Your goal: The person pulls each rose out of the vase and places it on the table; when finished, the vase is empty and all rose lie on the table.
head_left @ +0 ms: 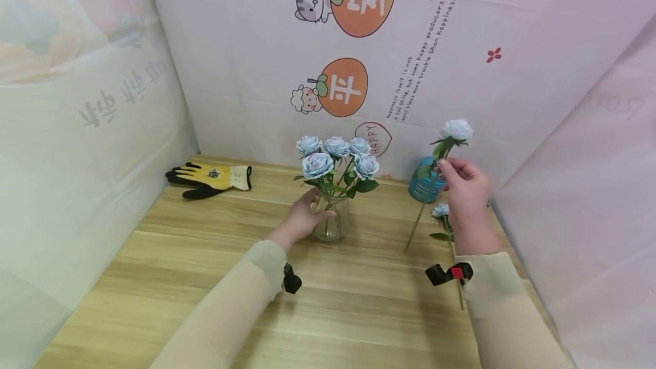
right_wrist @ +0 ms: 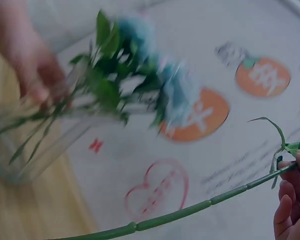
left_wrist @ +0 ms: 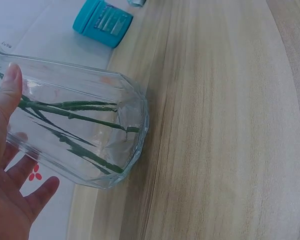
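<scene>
A clear glass vase with several pale blue roses stands upright near the table's middle. My left hand grips its upper part, thumb on one side and fingers on the other. In the left wrist view, green stems reach down inside the glass. To the right, my right hand pinches a single pale blue rose high on its stem, just below the bloom. The long bare stem slants down to the left, apart from the vase. Another rose lies on the table under my right wrist.
A blue tub stands against the back wall, behind the held rose. At the back left lies a yellow and black work glove. Printed cloth walls border the wooden table at the back and sides.
</scene>
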The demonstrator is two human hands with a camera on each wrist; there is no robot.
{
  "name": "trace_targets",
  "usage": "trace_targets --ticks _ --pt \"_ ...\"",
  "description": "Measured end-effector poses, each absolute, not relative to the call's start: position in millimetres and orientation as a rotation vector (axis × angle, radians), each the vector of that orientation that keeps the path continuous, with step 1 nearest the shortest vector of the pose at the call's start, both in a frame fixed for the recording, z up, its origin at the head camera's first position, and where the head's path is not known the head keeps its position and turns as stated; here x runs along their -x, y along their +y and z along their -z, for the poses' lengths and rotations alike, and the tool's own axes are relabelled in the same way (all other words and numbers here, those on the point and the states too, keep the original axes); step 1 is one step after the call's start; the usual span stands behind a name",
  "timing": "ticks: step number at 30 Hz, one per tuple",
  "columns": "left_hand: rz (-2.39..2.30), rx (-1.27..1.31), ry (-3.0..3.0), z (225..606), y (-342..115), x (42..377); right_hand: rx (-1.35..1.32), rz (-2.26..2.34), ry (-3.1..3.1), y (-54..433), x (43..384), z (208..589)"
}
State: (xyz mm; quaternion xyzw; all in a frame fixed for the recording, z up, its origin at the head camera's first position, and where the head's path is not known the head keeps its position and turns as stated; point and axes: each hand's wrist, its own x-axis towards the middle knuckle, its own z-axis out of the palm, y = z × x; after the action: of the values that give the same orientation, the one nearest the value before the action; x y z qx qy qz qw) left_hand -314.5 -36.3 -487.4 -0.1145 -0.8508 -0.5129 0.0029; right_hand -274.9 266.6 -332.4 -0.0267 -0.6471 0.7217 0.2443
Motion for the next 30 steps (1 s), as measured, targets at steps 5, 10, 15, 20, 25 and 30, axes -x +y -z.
trace_targets --ticks 5,10,15,20,25,30 --pt "1.597 0.393 -2.660 487.6 -35.7 316.1 0.327 -1.974 -2.016 293.0 298.9 381.4" --pt "1.583 0.401 -2.647 489.0 -35.3 317.0 0.485 -1.772 -2.418 318.0 310.8 440.6" --pt "1.590 0.418 -2.637 489.8 -35.1 317.8 0.586 -1.654 -2.658 335.6 314.0 490.1" --pt "1.610 0.402 -2.638 490.6 -34.9 318.5 0.624 -1.739 -2.644 339.5 315.0 508.0" --pt "1.611 0.378 -2.654 490.4 -35.2 317.7 0.587 -1.687 -2.682 335.9 312.9 512.9" --pt "1.621 0.369 -2.658 489.6 -35.7 316.4 0.563 -1.643 -2.718 330.0 310.0 517.4"
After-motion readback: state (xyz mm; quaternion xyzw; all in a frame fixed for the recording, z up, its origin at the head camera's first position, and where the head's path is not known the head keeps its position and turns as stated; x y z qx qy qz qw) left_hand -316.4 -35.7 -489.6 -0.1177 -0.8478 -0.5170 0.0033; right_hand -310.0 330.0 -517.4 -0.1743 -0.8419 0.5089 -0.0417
